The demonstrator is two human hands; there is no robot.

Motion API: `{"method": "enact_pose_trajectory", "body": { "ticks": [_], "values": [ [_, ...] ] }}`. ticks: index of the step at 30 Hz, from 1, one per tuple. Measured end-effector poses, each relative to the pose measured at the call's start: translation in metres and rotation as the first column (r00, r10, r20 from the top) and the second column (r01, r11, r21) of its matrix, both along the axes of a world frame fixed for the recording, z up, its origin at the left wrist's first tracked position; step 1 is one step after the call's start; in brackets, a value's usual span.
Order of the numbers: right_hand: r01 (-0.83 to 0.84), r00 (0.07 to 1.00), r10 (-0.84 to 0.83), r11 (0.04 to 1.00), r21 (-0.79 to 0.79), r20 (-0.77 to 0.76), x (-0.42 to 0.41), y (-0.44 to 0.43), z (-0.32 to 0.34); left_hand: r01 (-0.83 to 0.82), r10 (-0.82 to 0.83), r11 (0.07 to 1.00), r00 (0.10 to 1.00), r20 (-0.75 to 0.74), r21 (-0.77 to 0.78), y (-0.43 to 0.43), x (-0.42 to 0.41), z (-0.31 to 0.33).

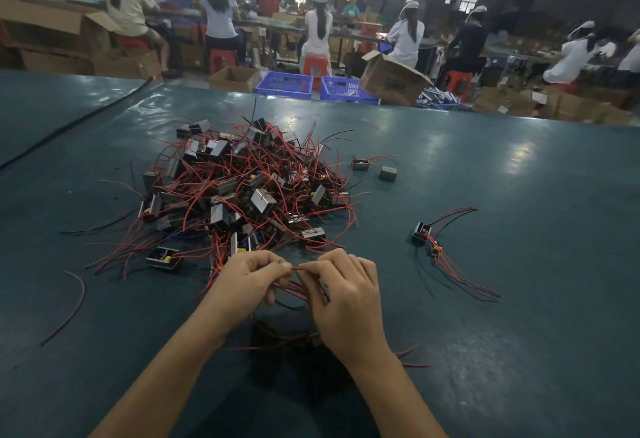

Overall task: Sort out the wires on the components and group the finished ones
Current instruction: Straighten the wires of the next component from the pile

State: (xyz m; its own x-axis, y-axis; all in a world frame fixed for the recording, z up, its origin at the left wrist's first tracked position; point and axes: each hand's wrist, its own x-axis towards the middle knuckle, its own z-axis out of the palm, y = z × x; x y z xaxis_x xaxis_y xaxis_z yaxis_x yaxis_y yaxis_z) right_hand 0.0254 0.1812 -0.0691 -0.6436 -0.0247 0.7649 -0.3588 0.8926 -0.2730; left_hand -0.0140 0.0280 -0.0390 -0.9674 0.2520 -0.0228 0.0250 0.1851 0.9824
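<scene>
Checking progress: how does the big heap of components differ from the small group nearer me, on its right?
The heap holds dozens of components, the small group about two. The heap's wires cross every way, tangled; the small group's trail out together. Both carry red and black wires.

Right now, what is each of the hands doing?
Left hand: pinching a red wire.
Right hand: pinching the same red wire.
</scene>
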Motion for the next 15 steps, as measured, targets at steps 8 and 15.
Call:
{"method": "enact_pose_trajectory", "body": {
  "ticks": [8,15],
  "values": [
    [-0.073,0.994,0.077,0.996,-0.058,0.082,0.001,0.004,0.002,-0.043,-0.039,0.985,0.886,-0.462,-0.166,-0.004,0.005,-0.004],
    [-0.141,0.918,0.227,0.954,-0.266,0.327,-0.004,0.018,0.002,-0.139,0.112,0.99,0.887,-0.447,-0.026,-0.002,0.005,-0.003]
  ]
}}
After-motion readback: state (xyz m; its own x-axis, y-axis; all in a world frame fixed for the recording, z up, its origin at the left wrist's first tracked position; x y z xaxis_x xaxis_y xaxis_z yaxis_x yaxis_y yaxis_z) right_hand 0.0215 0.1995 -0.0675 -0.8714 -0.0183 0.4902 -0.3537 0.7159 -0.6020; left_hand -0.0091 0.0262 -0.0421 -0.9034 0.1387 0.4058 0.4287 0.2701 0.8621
